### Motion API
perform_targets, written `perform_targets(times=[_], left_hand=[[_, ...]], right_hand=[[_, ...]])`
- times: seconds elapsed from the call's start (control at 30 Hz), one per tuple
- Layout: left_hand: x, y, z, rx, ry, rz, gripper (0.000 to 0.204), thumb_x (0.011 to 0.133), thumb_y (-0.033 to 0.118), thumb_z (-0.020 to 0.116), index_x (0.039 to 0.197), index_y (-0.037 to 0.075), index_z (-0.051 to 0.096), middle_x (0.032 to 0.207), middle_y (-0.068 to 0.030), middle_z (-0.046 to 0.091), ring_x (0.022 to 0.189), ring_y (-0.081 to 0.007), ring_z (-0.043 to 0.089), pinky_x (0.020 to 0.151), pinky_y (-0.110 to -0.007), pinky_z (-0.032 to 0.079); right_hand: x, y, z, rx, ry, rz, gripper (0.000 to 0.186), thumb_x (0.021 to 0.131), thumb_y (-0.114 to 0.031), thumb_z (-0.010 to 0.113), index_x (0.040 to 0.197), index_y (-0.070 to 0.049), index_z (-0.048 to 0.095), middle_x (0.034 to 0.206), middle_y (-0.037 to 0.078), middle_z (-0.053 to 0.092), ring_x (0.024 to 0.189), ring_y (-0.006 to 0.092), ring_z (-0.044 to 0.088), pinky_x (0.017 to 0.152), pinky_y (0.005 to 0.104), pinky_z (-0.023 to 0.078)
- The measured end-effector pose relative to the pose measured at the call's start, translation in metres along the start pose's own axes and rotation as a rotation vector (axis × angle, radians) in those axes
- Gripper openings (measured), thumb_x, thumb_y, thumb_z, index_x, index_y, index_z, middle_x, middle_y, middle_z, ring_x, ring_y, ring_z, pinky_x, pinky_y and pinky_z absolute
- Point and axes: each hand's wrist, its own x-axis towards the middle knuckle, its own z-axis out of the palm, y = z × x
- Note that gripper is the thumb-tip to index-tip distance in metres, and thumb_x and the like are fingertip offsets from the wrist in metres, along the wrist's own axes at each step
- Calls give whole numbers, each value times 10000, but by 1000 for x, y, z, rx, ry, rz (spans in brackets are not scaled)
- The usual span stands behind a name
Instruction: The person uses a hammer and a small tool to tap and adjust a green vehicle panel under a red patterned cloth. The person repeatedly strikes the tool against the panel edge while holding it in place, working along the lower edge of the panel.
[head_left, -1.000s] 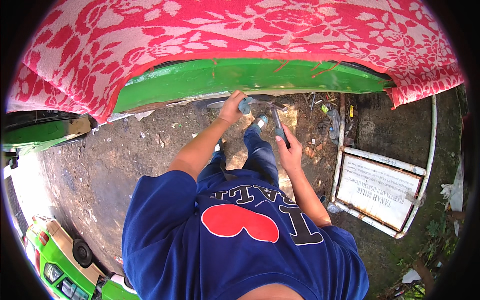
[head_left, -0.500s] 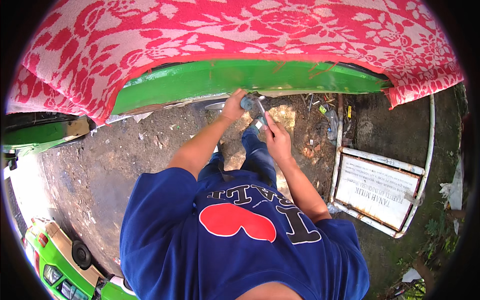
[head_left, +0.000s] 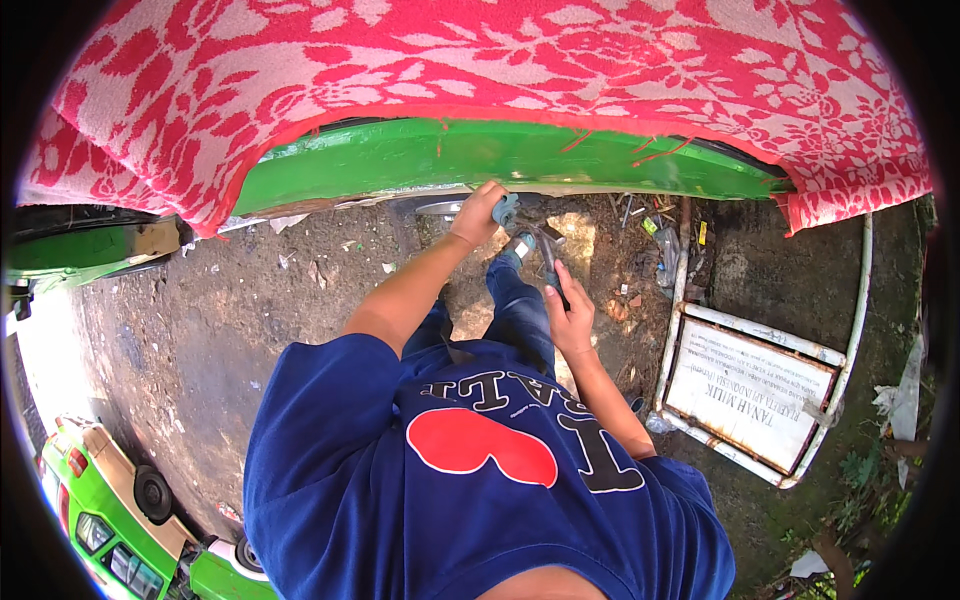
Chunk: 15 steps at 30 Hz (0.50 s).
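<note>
My left hand point(head_left: 480, 214) is closed round a small blue-grey lumpy piece point(head_left: 506, 210) whose exact kind I cannot make out. It is close against the lower edge of a green vehicle panel point(head_left: 400, 160). My right hand point(head_left: 570, 312) grips the dark handle of a hammer point(head_left: 550, 252). The hammer's head is just right of the blue-grey piece and apart from it. Beneath my hands are my legs in blue jeans point(head_left: 515, 300) and one shoe point(head_left: 519, 247).
A red-and-white floral cloth point(head_left: 500, 60) drapes over the vehicle. A rusty white framed sign point(head_left: 745, 385) lies at right, near scattered litter point(head_left: 665, 245) on the dirt ground point(head_left: 250, 330). Another green vehicle point(head_left: 120, 520) stands at lower left.
The hammer has come back toward my body, away from the blue-grey piece, with my right hand lower. My left hand has shifted slightly right and keeps its hold.
</note>
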Motion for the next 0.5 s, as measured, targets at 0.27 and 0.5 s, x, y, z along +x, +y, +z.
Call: perform_targets(times=[0.27,0.5], left_hand=[[2,-1,0,4,29,-7,328,724,-51,697,1013,46,576,1003,-162,566,971,-419,585,777,-461,474],[0,-6,2,16,37,25,306,736,-21,712,1004,51,583,998,-153,570,957,-409,591,772,-458,479]], right_hand=[[-1,-1,-5,-14,5,57,417,940,-40,646,1355,-37,609,999,145,679,859,224,645,804,311,508],[0,1,-3,-9,40,42,422,938,-48,653,1358,-41,608,993,140,679,856,220,647,801,308,509]])
